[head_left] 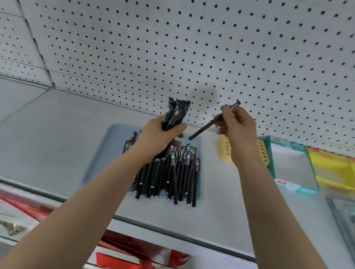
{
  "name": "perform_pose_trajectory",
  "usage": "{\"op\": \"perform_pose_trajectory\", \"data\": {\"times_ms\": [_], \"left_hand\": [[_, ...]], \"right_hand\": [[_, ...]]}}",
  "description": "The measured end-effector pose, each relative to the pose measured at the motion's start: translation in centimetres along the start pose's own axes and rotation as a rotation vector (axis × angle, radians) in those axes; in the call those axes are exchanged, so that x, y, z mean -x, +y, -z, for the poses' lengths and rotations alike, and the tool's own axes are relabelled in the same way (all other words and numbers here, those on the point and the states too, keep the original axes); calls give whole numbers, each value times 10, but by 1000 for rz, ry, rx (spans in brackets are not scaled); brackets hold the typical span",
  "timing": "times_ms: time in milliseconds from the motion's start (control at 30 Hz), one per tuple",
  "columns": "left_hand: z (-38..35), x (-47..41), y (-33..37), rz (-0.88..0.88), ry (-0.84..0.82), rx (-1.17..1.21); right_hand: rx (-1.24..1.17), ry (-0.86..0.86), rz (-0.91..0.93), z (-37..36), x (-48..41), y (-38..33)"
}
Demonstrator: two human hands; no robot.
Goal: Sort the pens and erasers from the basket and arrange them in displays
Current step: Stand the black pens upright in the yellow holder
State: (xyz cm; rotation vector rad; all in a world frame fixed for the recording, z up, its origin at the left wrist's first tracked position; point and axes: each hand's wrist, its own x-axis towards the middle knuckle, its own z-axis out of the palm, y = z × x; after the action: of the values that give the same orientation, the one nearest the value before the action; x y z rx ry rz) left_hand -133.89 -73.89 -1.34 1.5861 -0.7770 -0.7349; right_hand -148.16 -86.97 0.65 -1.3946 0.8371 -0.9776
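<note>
Pen (pixel 204 127) pinched in right hand (pixel 236 124), beside left hand's (pixel 160 134) bundle (pixel 176 113).

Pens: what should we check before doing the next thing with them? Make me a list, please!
1. Left grip holds the bundle of pens tight: ok.
2. Right grip pinches the single pen: ok.
3. Single pen lined up with the bundle: not ok, it slants.
4. Pile of pens rests on the tray: ok.
5. Teal box has room: ok, looks empty.
6. Erasers in sight: cannot tell.
</note>
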Motion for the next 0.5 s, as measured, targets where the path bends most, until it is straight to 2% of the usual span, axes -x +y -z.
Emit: {"op": "perform_pose_trajectory", "data": {"times_ms": [100,167,300,500], "left_hand": [[-21,-1,6,40,26,51],[-36,-1,9,76,37,100],[-54,1,10,216,39,309],[-57,7,9,194,15,256]], "right_hand": [[342,145,139,51,-26,-4],[528,156,207,75,-40,-2],[650,56,259,83,-58,13],[761,-53,354,71,-73,32]]}}
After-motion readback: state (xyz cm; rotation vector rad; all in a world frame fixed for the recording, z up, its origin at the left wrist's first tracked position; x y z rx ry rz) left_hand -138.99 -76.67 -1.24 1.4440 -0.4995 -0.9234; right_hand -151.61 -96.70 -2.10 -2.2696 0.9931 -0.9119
